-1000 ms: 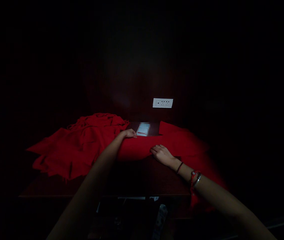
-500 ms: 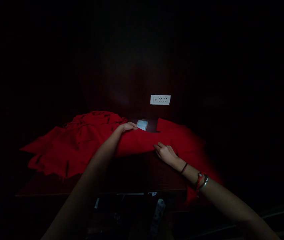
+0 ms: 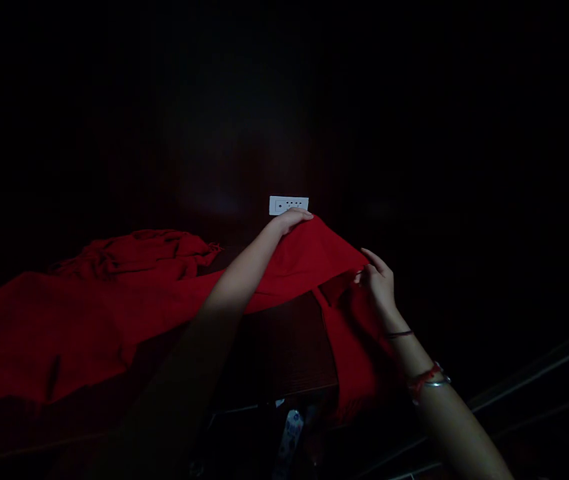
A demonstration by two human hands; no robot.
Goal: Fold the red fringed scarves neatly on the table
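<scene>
A long red scarf (image 3: 309,257) with fringed ends lies across the dark table, partly lifted. My left hand (image 3: 293,219) grips its far edge, raised in front of the wall socket. To the right, my right hand (image 3: 378,280) pinches the near edge between thumb and fingers, so the cloth is stretched taut between both hands. Part of the red cloth hangs over the table's right end below my right hand. On the left, the rest spreads out loosely beside a crumpled, fringed red heap (image 3: 149,253); whether they are one piece I cannot tell.
A white wall socket (image 3: 275,205) is set in the dark wall behind the table. The dark wooden table (image 3: 284,353) ends at the right, near my right hand. Beneath its front edge shows a pale, blue-patterned object (image 3: 290,433). Surroundings are very dark.
Both hands have risen and moved right, lifting the red cloth off the table between them. The view has turned right. The pale paper-like item on the table is now out of sight.
</scene>
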